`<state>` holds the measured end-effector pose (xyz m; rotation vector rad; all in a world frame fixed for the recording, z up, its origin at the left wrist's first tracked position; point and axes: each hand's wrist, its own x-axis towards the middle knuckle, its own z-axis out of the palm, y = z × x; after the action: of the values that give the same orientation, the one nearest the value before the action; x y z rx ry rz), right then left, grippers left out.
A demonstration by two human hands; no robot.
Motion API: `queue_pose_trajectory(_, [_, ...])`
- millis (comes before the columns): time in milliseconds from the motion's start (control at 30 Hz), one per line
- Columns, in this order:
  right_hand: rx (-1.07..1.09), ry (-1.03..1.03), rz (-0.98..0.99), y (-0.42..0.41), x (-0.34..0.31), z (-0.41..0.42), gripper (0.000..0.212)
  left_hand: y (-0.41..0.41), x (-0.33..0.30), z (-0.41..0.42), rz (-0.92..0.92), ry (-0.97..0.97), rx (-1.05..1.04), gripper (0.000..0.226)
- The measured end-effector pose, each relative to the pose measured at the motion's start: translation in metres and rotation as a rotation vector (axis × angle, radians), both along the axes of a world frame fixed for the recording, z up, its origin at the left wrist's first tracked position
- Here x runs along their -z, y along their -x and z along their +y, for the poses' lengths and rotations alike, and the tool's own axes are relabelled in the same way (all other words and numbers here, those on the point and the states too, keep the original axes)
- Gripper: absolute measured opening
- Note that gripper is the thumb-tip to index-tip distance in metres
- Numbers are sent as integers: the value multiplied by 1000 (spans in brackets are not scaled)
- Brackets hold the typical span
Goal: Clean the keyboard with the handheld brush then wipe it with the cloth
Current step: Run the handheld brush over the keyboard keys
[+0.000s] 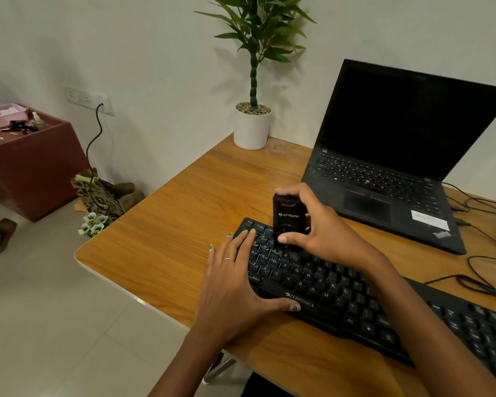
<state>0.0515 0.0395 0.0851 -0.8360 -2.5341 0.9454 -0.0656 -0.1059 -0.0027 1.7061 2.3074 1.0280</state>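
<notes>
Head view: my right hand (318, 227) grips the small black handheld brush (289, 222) upright, bristles down on the upper-left keys of the black corded keyboard (341, 293), which lies on the wooden counter (184, 224) in front of the open black laptop (390, 167). My left hand (235, 279) lies spread, fingers straight, pressing the keyboard's left end. To brush well, I should keep that end pinned and sweep along each row; no cloth is visible.
</notes>
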Motion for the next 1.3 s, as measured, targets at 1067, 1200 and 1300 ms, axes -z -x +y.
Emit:
queue_pose_trajectory(1067, [78,39,188,-9,9,-3,71,1,-1,-1,-9,-6,6,132])
queue_pose_trajectory(1200, [167,-126,112,-1,14,-8,73,0,-1,-1,-21,-15,11,132])
queue_pose_trajectory(1300, [180,-173,63,2,11,-14,72,1,0,-1,-13,-13,7,131])
